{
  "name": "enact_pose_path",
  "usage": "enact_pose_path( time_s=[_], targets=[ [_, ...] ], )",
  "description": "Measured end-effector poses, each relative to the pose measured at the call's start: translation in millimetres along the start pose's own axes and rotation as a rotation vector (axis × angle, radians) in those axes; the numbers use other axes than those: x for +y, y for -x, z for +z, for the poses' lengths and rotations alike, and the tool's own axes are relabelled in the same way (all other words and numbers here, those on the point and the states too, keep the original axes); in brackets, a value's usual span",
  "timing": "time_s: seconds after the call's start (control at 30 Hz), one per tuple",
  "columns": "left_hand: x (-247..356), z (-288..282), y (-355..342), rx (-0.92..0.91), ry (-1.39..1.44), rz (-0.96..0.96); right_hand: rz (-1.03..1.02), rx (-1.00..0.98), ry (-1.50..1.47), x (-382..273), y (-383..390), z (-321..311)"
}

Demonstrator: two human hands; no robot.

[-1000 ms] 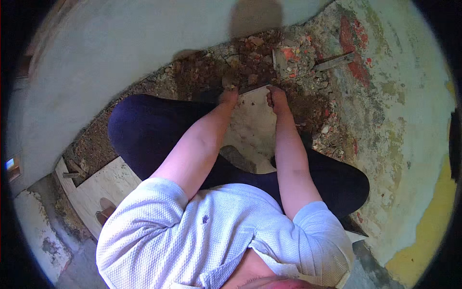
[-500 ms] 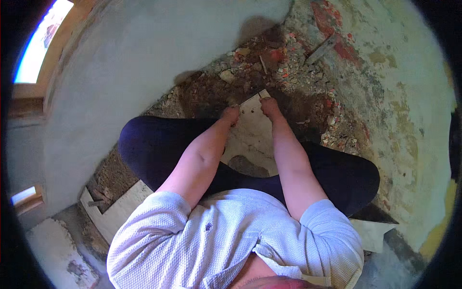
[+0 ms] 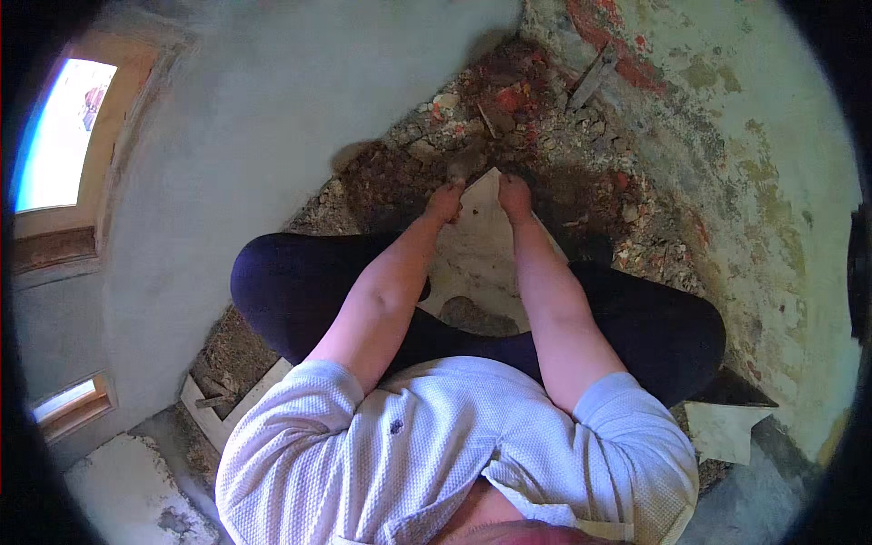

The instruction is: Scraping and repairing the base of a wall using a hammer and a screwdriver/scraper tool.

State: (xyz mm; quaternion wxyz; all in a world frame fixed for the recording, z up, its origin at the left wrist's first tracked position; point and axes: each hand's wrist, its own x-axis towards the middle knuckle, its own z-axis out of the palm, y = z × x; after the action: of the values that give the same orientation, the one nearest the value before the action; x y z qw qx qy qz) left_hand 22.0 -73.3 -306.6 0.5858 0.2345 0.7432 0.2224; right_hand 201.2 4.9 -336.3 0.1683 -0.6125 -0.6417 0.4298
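Observation:
My left hand [image 3: 444,202] grips the left edge of a pale, marbled tile [image 3: 470,254], close to its pointed far corner, with fingers curled round it. Opposite it, my right hand [image 3: 514,198] is closed on the tile's right edge near the same corner. The tile lies between my bent legs in dark trousers, with a dark, irregular patch on its near part. Rubble [image 3: 509,113] of soil, stones and reddish fragments surrounds the far corner. Parts of my fingertips are hidden.
A smooth grey wall [image 3: 272,109] and a stained, peeling wall [image 3: 754,182] meet ahead. A flat strip [image 3: 590,86] leans at the right wall. Pale pieces [image 3: 718,427] lie beside me at lower right and left. A window [image 3: 68,136] shows at left.
The view has shifted, bringing the window and corner further into sight. Both hands stay on the tile and are now somewhat closer together near its pointed corner.

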Motion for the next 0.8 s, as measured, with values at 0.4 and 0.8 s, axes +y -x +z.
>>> enact_pose_path(
  time_s=[0.4, 0.8],
  targets=[
    [-41.5, 2.1, 5.2, 0.095, -0.171, -0.096, 0.006, -0.097, 0.177, 2.5, 22.3, -9.5],
    [-42.2, -4.7, -7.8, 0.029, -0.193, 0.146, 0.101, -0.127, 0.196, -14.7, 22.4, -14.3]
  ],
)
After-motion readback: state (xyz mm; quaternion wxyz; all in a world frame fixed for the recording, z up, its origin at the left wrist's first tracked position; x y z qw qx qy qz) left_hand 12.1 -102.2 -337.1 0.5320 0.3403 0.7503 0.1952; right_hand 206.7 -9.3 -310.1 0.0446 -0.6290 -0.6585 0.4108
